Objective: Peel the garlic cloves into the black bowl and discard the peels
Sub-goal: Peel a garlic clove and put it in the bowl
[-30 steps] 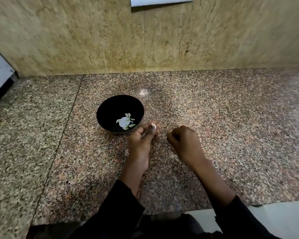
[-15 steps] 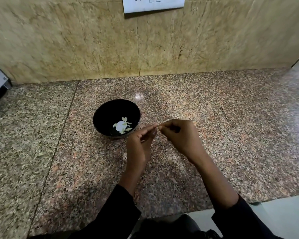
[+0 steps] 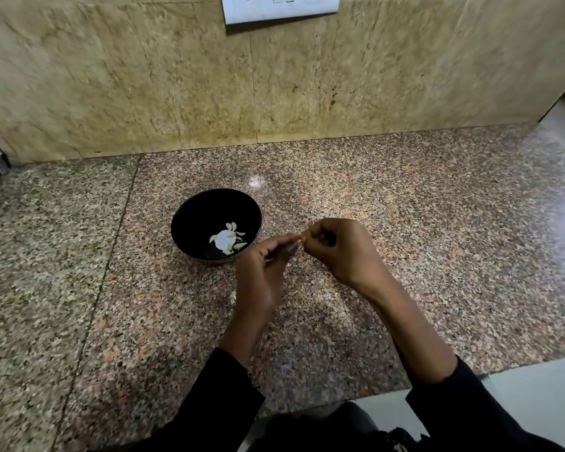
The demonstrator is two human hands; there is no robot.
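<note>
Two hands: they meet fingertip to fingertip above the bench, just right of the black bowl.
Left hand (image 3: 261,275): fingers stretched toward the right hand, pinching a small pale purplish thing, apparently a garlic clove (image 3: 292,248), at their tips; most of it is hidden.
Right hand (image 3: 336,249): fingers curled into a loose fist, thumb and forefinger pinched at the tip of the same clove.
Black bowl (image 3: 190,220): stands on the bench just left of the hands, apart from them; peeled garlic cloves (image 3: 227,239), white and pale, lie at its bottom.
Scrap (image 3: 233,297): a small pale bit on the bench beside the left wrist; what it is cannot be told.
Sleeves: dark, on both forearms.
Bench (image 3: 437,239): speckled granite.
Wall: beige stone behind, with a white switch plate (image 3: 281,8) at the top edge.
</note>
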